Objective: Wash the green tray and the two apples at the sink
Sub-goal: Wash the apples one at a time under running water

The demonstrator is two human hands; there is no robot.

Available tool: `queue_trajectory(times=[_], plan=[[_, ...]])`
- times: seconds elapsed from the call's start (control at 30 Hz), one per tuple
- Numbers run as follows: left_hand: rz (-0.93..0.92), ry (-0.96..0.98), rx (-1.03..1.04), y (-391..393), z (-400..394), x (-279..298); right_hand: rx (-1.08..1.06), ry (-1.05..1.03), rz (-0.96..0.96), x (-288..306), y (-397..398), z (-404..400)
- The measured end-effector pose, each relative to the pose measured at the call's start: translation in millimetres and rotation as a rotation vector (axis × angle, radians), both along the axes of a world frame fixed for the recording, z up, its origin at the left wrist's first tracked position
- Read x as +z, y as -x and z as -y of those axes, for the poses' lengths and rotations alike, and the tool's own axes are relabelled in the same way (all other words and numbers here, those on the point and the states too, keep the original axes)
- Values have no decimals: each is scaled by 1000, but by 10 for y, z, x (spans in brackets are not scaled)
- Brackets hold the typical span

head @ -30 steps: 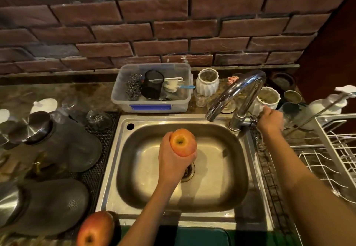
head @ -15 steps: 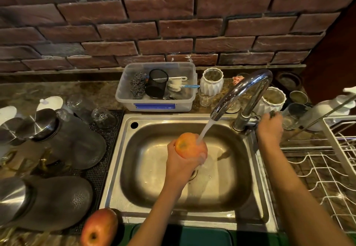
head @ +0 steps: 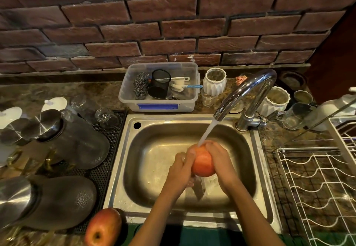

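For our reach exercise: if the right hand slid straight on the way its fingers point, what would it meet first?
Probably the left hand: the right hand points up-left across the apple it grips; depth is uncertain.

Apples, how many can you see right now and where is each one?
2. One apple is held between the left hand and right hand under the running tap over the sink. The second apple sits by the sink's front left corner. None appears hidden.

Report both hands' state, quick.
Left hand: closed on the apple under the water.
Right hand: closed on the same apple.
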State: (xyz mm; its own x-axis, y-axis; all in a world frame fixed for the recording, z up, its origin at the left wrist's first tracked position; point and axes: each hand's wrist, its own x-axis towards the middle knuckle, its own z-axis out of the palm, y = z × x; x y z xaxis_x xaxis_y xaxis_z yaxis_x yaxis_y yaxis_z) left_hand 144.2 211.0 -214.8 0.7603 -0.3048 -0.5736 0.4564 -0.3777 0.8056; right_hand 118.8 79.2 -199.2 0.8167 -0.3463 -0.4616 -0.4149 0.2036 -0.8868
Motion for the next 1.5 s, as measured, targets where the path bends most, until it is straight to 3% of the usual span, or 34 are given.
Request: queue_trajectory(times=[0.17,0.33,0.43,0.5,0.63,0.73,0.9,1.0,1.13,1.2,1.3,1.4,1.5], plan=[[165,211,60,-51,109,30,9,-168,-203,13,-84,-46],[126,210,288,-148,227,32,-2,-289,3,-58,56,-98],[23,180,426,-159,332,31,-29,-247,99,-110,110,-198],[60,151,447,-138,363,12,-79,-180,99,-88,67,-230],[190,125,396,-89,378,-53,-134,-117,-25,-27,-84,-159],[383,39,205,-16,494,-95,-140,-289,-163,-40,-56,-114],[441,-102,21,-39,448,-130,-192,-334,-247,-125,42,-107],[428,-76,-26,-16,323,-179,-182,-389,-271,-104,50,-76],[273,100,247,-92,301,-83,-25,-245,-179,-29,27,-106],[102,117,385,-195,326,-14,58,-101,-96,-40,21,-143],[-85,93,410,-294,351,94,80,-38,-4,-101,35,-178],[-23,110,357,-253,363,132,-3,4,-2,-113,-15,-193],[154,95,237,-125,343,85,-26,73,-158,-60,-144,-154]])
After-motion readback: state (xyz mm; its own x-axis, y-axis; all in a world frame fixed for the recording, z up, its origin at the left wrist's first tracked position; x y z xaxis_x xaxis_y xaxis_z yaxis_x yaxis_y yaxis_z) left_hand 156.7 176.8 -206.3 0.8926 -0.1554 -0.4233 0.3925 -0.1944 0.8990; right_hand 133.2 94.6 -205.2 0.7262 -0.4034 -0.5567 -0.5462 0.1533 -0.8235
